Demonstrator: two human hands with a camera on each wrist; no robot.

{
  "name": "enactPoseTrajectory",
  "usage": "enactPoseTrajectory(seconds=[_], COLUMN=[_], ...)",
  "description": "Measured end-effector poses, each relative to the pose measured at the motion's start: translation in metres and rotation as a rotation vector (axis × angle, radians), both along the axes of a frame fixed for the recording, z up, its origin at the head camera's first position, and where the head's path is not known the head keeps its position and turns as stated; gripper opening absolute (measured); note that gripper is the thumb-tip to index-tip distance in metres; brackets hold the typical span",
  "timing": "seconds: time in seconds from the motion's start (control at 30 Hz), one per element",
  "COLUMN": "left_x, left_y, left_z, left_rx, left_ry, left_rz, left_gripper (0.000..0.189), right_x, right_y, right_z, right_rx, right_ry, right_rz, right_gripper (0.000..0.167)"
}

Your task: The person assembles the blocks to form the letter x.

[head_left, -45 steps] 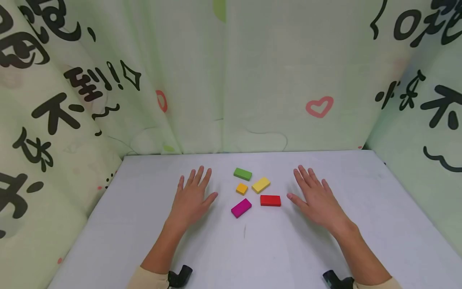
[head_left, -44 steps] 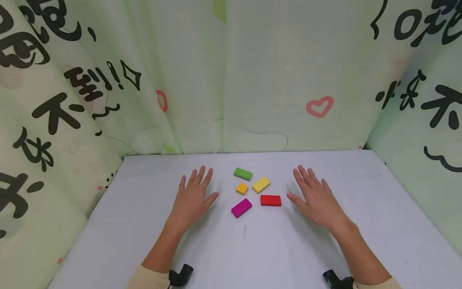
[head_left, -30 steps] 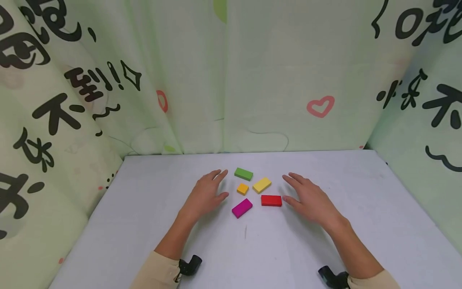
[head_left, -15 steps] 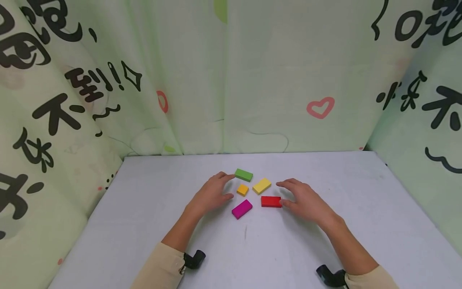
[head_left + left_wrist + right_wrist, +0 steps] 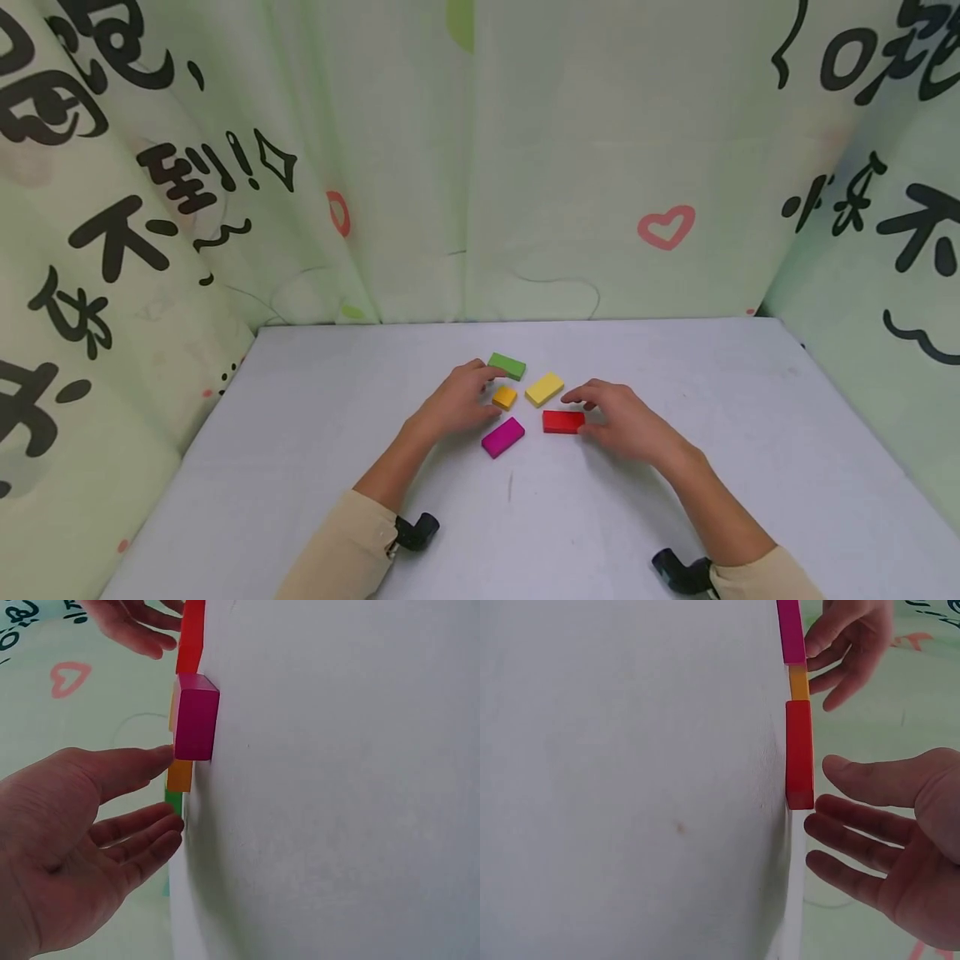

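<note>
My left hand (image 5: 467, 397) hovers by the small orange block (image 5: 504, 397), its thumb on the near side and its fingers on the far side. The fingertips partly cover the green block (image 5: 507, 366). In the left wrist view thumb and fingers stand well apart and hold nothing. My right hand (image 5: 618, 419) is at the right end of the red block (image 5: 562, 422), thumb low beside it, fingers reaching beyond. The right wrist view shows its loosely bent fingers around no object. Between the hands lies a yellow block (image 5: 543, 389); a magenta block (image 5: 502, 437) lies closest to me.
All the blocks lie flat on a white-covered table (image 5: 570, 533). A pale green curtain (image 5: 555, 167) with black lettering hangs behind and at both sides. Each wrist wears a black camera mount, such as the left camera (image 5: 417, 531).
Both hands have moved inward toward the blocks, and their spread fingers have bent. The left hand has come to the orange and green blocks, the right to the red one. The blocks stay put.
</note>
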State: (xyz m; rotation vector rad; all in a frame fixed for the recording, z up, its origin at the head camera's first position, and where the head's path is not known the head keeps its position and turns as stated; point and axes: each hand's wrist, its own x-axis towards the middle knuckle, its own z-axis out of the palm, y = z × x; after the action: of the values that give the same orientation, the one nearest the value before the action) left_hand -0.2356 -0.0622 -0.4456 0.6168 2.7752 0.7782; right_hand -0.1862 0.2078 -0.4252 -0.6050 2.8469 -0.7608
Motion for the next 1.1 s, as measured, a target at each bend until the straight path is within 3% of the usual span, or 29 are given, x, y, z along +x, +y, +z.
enactPoseTrajectory(seconds=[0.57, 1.1], left_x=[-0.006, -0.009], left_y=[0.015, 0.016], left_z=[-0.002, -0.003], left_rx=[0.042, 0.041], left_ry=[-0.053, -0.035], left_rz=[0.010, 0.001], left_gripper=[0.042, 0.032], right_x=[-0.008, -0.011], right_y=[-0.001, -0.008], right_z=[-0.004, -0.003], right_rx=[-0.019, 0.015], right_ry=[-0.024, -0.050], right_rz=[0.064, 0.075], right_gripper=[0.037, 0.036])
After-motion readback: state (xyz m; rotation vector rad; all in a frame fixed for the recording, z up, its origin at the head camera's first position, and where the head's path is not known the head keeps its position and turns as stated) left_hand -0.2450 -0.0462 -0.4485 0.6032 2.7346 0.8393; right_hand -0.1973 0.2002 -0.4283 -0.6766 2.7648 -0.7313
